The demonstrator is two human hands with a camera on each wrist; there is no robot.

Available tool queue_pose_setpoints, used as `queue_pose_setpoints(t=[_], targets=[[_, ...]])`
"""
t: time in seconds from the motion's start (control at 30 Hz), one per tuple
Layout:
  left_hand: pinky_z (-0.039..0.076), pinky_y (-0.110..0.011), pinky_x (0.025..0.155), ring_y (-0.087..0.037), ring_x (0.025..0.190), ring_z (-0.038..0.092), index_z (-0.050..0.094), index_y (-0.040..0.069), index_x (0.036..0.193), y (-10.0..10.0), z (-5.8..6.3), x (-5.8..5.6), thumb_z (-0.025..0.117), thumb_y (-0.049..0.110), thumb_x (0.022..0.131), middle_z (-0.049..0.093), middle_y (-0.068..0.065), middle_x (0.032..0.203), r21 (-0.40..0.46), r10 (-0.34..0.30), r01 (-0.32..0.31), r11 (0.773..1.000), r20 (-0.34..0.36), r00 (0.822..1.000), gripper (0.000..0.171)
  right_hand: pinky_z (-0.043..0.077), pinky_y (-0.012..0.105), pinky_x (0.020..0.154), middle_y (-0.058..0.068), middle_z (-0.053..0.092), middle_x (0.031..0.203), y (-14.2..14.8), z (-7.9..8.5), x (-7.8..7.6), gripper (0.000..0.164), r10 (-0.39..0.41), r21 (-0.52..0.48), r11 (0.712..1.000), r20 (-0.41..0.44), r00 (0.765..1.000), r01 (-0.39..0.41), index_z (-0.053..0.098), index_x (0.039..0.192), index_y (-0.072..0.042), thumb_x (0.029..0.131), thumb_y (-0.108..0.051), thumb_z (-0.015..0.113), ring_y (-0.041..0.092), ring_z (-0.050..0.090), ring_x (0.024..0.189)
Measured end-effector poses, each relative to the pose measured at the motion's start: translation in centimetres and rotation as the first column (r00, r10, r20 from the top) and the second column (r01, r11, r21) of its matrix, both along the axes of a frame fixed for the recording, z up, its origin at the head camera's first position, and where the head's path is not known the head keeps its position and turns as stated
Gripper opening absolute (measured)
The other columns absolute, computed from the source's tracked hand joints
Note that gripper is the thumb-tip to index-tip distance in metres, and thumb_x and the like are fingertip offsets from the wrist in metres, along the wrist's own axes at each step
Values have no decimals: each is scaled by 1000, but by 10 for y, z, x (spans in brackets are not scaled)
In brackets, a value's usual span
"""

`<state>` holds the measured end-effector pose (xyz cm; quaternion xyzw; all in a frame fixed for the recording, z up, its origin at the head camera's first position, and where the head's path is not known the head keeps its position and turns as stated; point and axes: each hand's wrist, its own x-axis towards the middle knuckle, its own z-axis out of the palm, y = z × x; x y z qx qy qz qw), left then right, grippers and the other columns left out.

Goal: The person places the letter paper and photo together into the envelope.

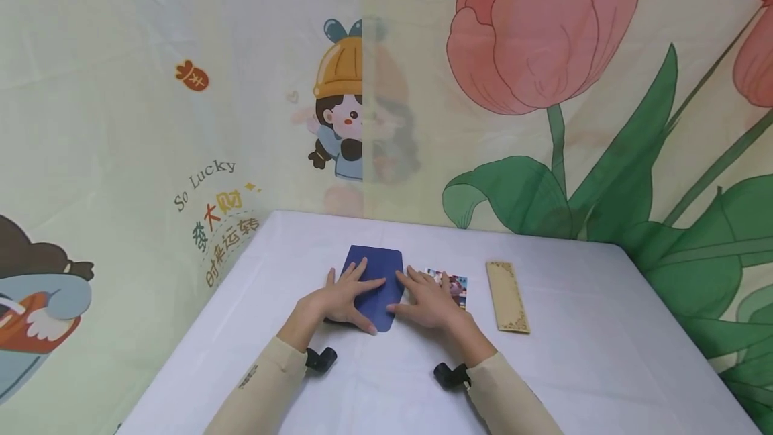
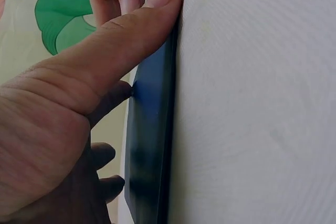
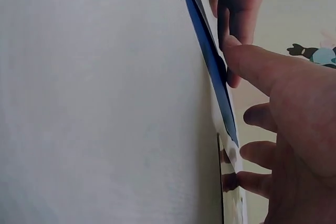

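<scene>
A dark blue booklet [image 1: 379, 263] with rounded right-hand corners lies on the white table. My left hand [image 1: 341, 299] rests on it with fingers spread, the thumb at its near edge. In the left wrist view, that thumb presses along the blue cover [image 2: 152, 135]. My right hand [image 1: 431, 302] has its fingers stretched out, with thumb and index fingertip at the booklet's right edge. The right wrist view shows the thin blue edge [image 3: 212, 66] low over the cloth. A colourful picture card [image 1: 460, 284] lies partly hidden beneath the right hand.
A tan strip [image 1: 507, 297] with an ornate brown border lies to the right of the card. The white tabletop [image 1: 374, 388] meets patterned curtains [image 1: 410, 200] at its back and left. Black wrist-camera mounts [image 1: 321, 360] sit at both cuffs.
</scene>
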<state>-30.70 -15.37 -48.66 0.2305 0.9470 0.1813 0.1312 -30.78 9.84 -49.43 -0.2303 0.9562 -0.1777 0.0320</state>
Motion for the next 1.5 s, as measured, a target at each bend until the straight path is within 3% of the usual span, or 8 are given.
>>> queue_pose_setpoints(t=[0.33, 0.6, 1.07, 1.37, 1.5], targets=[[-2, -79, 119, -45, 161, -3, 37, 38, 160, 1, -2, -2, 85, 68, 72, -2, -16, 176, 15, 14, -14, 1000, 19, 1000, 105, 4, 77, 121, 10, 37, 168, -3, -2, -1, 87, -3, 66, 998, -3, 1000, 3, 45, 158, -19, 90, -70, 66, 39, 32, 156], [-1, -81, 118, -46, 161, -3, 42, 42, 157, 4, -3, -2, 84, 70, 72, 2, -13, 176, 1, 25, -25, 1000, 17, 1000, 99, 5, 77, 121, 10, 38, 167, -4, -3, -4, 89, -4, 62, 998, -12, 1000, 4, 47, 156, -13, 89, -69, 68, 39, 33, 155], [3, -82, 117, -49, 160, 0, 45, 40, 156, 4, -1, -2, 82, 72, 73, 8, -14, 176, -18, 19, -19, 1000, 5, 1000, 96, 3, 76, 122, 10, 37, 168, -4, -5, -6, 88, -6, 69, 998, 1, 1000, 6, 48, 156, -15, 89, -69, 69, 38, 30, 156], [14, -82, 116, -58, 156, 10, 59, 36, 139, 3, 1, -2, 84, 71, 71, 16, -17, 174, 13, 44, -43, 999, -56, 997, 80, 3, 76, 122, 12, 39, 167, -5, -2, -4, 82, 0, 73, 997, -5, 1000, 0, 52, 153, -21, 89, -68, 69, 40, 32, 156], [15, -81, 117, -60, 155, 10, 60, 34, 132, 4, 4, -2, 85, 70, 71, 16, -21, 173, 29, 37, -35, 999, -42, 998, 76, 2, 75, 122, 10, 39, 167, -5, -1, -3, 80, -4, 82, 997, -8, 1000, 5, 52, 153, -23, 89, -68, 69, 38, 32, 156]])
